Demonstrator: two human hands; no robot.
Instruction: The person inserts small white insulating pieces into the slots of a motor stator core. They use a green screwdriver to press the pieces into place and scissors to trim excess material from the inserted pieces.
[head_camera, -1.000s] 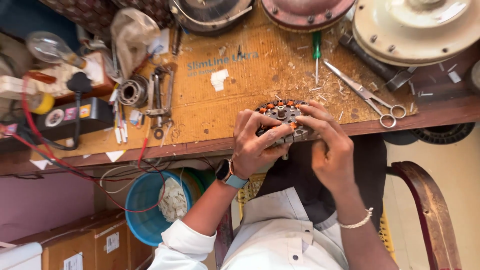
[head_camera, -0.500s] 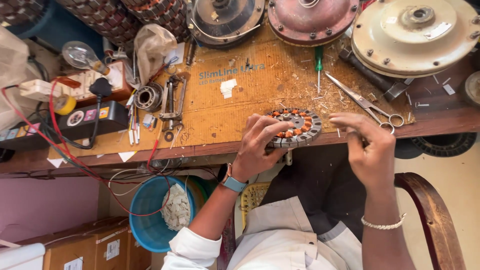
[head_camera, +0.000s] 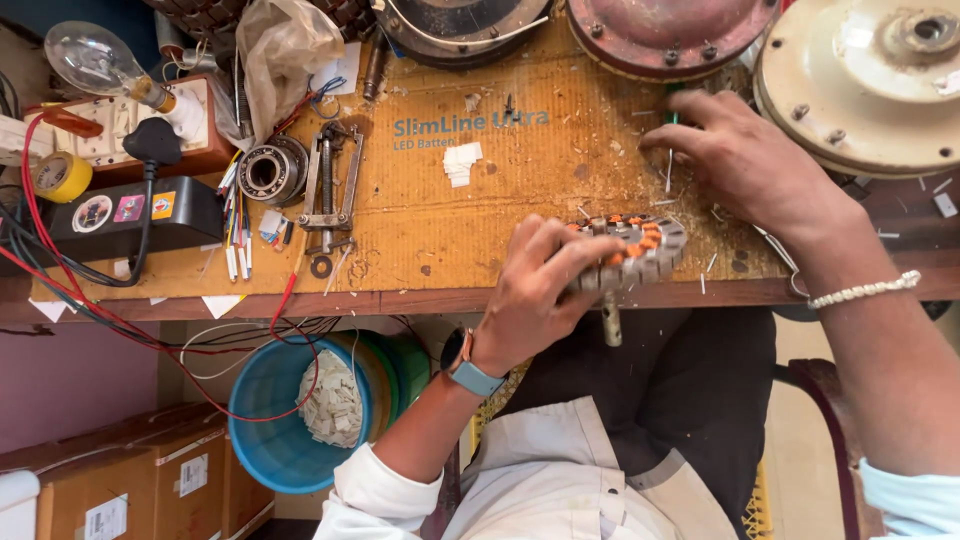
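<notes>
While the left hand (head_camera: 535, 300) clamps the round motor stator w/ orange copper windings and grey steel teeth (head_camera: 630, 250) at the near edge of the wooden counter (head_camera: 440, 220), its fingers wrap over the rim, so that grip is closed on the stator, prob. to keep it from turning or sliding. Stator's short metal shaft (head_camera: 611, 325) hangs past the counter edge, which looks like the reason it sits so near the edge: the disc can rest flat-ish.

Right hand (head_camera: 750, 165) is beyond the stator and to its right, fingers spread and reaching down onto the counter by thin pale slips and a green-handled tool (head_camera: 672, 118), mostly hidden. Can't tell if it pinches anything; the grip looks loosely open.

Left of the stator: stack of small white paper pieces (head_camera: 461, 163), further left a steel bearing puller (head_camera: 330, 185) and a ring bearing (head_camera: 270, 172), then a black power strip (head_camera: 125, 215). Beyond the stator, a cream round fan-motor cover (head_camera: 860, 85) and a reddish one (head_camera: 670, 35). Below the counter edge, left of the stator, a blue plastic bucket (head_camera: 265, 440) holds pale scraps, handy for waste.
</notes>
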